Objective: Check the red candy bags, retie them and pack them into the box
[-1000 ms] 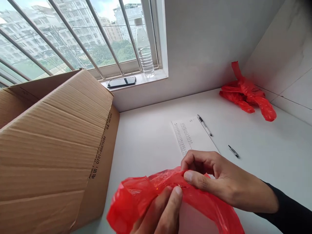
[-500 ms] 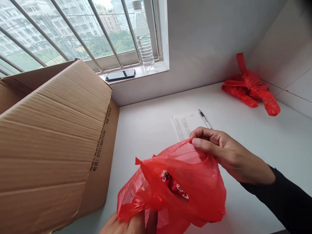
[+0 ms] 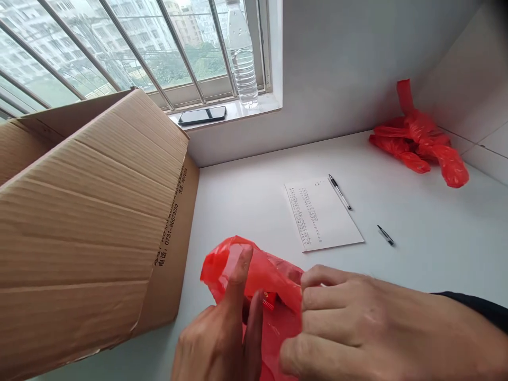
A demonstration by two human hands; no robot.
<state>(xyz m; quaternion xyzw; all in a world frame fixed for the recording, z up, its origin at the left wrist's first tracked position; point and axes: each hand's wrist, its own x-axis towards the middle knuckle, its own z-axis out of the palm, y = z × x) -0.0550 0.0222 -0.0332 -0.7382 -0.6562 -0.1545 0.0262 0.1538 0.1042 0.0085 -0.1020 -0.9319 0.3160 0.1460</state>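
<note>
A thin red plastic bag (image 3: pixel 273 270) is bunched between my two hands, low in the middle of the view. Part of a red printed packet (image 3: pixel 269 300) shows in its mouth. My right hand (image 3: pixel 341 317) has its fingers curled tightly on the bag's right edge. My left hand (image 3: pixel 216 333) is at the bag's left side, one finger stretched up along the plastic and another digit bent close to the mouth. The plastic passes between them, and the rest of its fingers are hidden. The lower part of the bag is covered by my hands.
A large open cardboard box (image 3: pixel 99 211) stands at left. Beyond the bag lie a written paper sheet (image 3: pixel 333 222), a pen (image 3: pixel 340 192) and a pen cap (image 3: pixel 385 235). A knotted red bag (image 3: pixel 424 140) sits in the far right corner. The windowsill holds a phone (image 3: pixel 202 115) and a water bottle (image 3: pixel 244 69).
My right hand has come down and nearer, turning its back to the camera. My left hand has risen into view. The bag is bunched smaller, uncovering the paper and pen cap.
</note>
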